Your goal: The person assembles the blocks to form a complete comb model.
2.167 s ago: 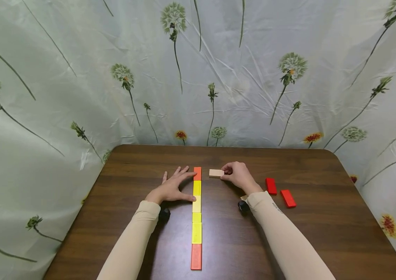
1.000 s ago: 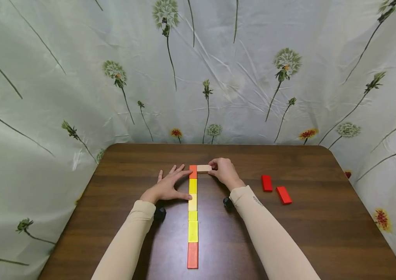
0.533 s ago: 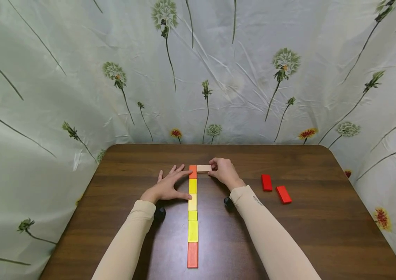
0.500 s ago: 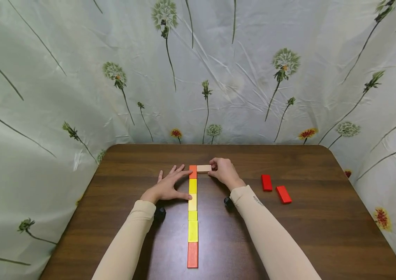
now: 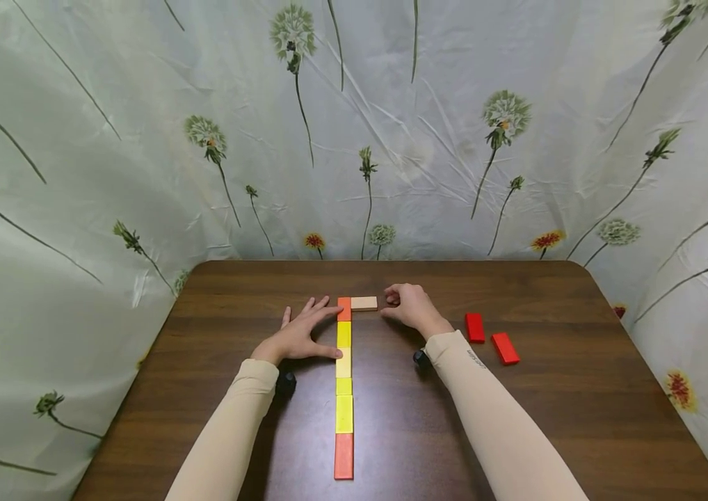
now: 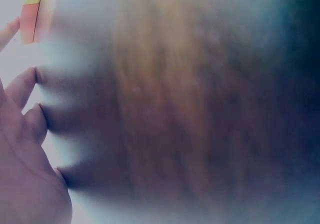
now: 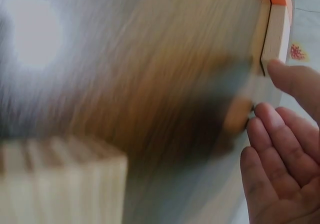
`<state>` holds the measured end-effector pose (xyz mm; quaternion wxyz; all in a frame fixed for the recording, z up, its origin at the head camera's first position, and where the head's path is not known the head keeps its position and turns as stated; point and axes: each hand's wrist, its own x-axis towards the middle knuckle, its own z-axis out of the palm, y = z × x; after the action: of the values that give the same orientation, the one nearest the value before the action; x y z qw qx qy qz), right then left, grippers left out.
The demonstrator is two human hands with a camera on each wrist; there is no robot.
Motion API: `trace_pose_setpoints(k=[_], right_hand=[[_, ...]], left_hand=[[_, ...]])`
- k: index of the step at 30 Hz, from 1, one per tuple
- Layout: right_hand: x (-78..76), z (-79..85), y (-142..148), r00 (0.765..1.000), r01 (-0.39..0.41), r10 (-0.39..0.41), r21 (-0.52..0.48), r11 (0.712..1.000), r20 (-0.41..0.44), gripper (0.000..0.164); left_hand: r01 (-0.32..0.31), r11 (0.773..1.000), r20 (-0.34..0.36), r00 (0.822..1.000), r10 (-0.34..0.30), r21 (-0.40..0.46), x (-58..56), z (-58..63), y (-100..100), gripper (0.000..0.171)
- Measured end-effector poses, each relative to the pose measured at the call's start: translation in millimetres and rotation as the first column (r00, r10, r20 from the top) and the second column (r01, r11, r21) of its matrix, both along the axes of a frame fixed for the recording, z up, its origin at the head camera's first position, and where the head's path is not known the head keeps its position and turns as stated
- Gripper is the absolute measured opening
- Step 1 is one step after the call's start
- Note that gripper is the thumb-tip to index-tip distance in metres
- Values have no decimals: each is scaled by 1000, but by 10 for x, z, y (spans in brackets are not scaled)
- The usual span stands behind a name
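- Through the head camera I saw the left hand (image 5: pixel 300 337) with its fingers spread and straight, gripping nothing, the forefinger's tip touching the left edge of an orange block (image 5: pixel 346 313).
- Its thumb touched a pale yellow block (image 5: pixel 343 365); a bright yellow block (image 5: pixel 344 335) lay between thumb and forefinger tips, in the same straight column.
- Nearer the wearer than that thumb, a short yellow block (image 5: pixel 344 386), a longer yellow block (image 5: pixel 344 414) and a coral block (image 5: pixel 344 456) ran on end to end.
- The right hand (image 5: pixel 413 306) was empty, its fingers loosely bent, thumb and fingertips just beside a beige wooden block (image 5: pixel 363 303) but apart from it.
- That wooden block lay flat to the left of those fingertips, its far end against the orange block, at a right angle to the column.
- Two red blocks, one upright to my view (image 5: pixel 475 328) and one slanted (image 5: pixel 505 348), lay right of the right-hand fingers, near each other on the brown wood-grain table (image 5: pixel 579 417).
- My right wrist camera caught a blurred, striped pale wooden shape (image 7: pixel 62 184), well apart from the fingers.
- Beyond all the fingertips hung a dandelion-print cloth (image 5: pixel 160 174).
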<state>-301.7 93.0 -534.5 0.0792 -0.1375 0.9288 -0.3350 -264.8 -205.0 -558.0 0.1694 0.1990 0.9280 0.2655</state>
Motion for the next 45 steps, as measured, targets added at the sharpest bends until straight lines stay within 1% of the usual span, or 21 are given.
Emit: trace_pose_setpoints(k=[2,5,9,14,18,25,30,37,42,45], right_hand=[[4,5,56,1000,-27,27,-2,1000,9,43],[10,6,149,999,-54,54,-5,999,8,41],[16,11,272,998,-66,66,-2,998,6,39],[32,39,398,994,-110,110,30,993,10,42],[58,59,494,990,-139,138,47,989,32,44],[141,81,660,987,-154,152,41,987,46,43],[203,89,752,984,-170,167,51,984,54,42],[277,75,863,977,-207,204,42,977,67,49],[347,76,943,977,-209,206,64,976,46,51],[395,83,977,979,-202,198,77,976,53,51]], left_hand=[[-3,1000,4,1000,3,7,2,-10,-4,105],[-6,1000,8,1000,6,5,17,6,-4,105],[-4,1000,8,1000,4,-8,23,22,1,103],[-1,1000,3,1000,1,25,25,22,-2,104],[-3,999,2,1000,3,44,34,20,-9,105],[-5,1000,2,1000,5,9,25,19,2,103],[-9,1000,9,1000,9,1,27,27,-3,101],[-15,1000,10,1000,15,9,17,-19,-21,105],[-15,1000,6,1000,15,-6,21,11,-5,102],[-12,1000,1,1000,12,-10,35,34,2,101]])
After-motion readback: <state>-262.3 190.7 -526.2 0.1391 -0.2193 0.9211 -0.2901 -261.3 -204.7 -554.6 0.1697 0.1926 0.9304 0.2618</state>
